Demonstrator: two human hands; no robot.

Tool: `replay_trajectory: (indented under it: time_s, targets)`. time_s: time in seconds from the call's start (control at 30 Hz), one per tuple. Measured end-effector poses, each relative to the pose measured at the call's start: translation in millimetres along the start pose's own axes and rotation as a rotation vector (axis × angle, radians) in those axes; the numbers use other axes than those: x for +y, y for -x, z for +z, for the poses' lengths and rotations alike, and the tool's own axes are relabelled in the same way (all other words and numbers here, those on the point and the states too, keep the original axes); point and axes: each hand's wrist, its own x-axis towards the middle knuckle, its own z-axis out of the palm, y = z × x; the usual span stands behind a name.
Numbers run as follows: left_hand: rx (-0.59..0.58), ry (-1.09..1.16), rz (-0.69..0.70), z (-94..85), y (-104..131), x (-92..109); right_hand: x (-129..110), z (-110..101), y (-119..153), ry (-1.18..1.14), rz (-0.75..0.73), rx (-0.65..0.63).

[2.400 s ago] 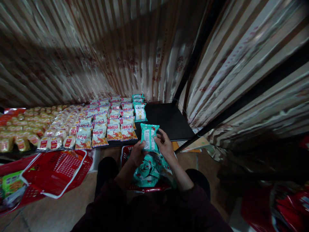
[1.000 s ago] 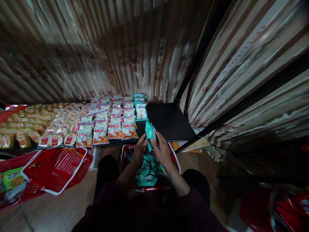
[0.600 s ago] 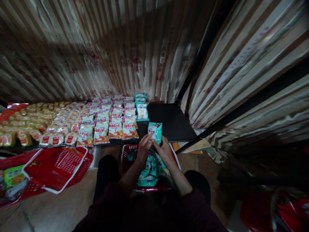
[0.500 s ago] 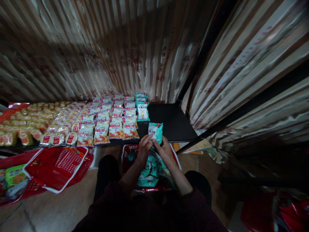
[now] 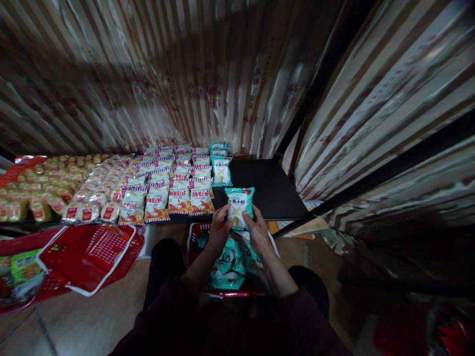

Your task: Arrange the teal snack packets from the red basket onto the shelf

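Between my two hands a teal and white snack bag [image 5: 238,202] is held upright, its printed front facing me. My left hand [image 5: 220,229] grips its left edge, and my right hand [image 5: 257,230] grips the right edge with the thumb across the front. Below my forearms a red basket [image 5: 195,231] holds several teal snack bags [image 5: 230,269]. Beyond the held bag, a short row of matching teal bags [image 5: 221,171] stands on the black shelf [image 5: 265,185]. Left of that row are several rows of white and orange snack bags [image 5: 201,196].
Wrapped round cakes [image 5: 89,212] and yellow packaged cakes [image 5: 39,210] fill the shelf's left part. Red baskets [image 5: 85,252] sit on the floor at left, one holding a green packet [image 5: 25,267]. A black post [image 5: 297,225] stands at the shelf's right end, before a striped curtain [image 5: 222,74].
The held teal bag has been turned so its front faces me squarely. My right hand has shifted slightly right, onto the bag's right edge.
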Motion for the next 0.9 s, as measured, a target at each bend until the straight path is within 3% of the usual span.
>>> replay_trajectory:
  time_s: [0.17, 0.5, 0.77, 0.9]
  targets:
    - [0.032, -0.036, -0.002, -4.2, -8, -5, -3, 4, -7, -0.121, 0.063, -0.02]
    - [0.123, -0.08, 0.072, -6.1, -35, -21, -12, 17, -33, -0.101, 0.047, -0.061]
    - [0.167, -0.173, 0.121, -3.3, -48, -15, -12, 20, -46, -0.066, 0.006, -0.082]
    - [0.214, -0.361, 0.2, -3.0, -53, -11, -8, 21, -55, -0.027, -0.037, -0.12]
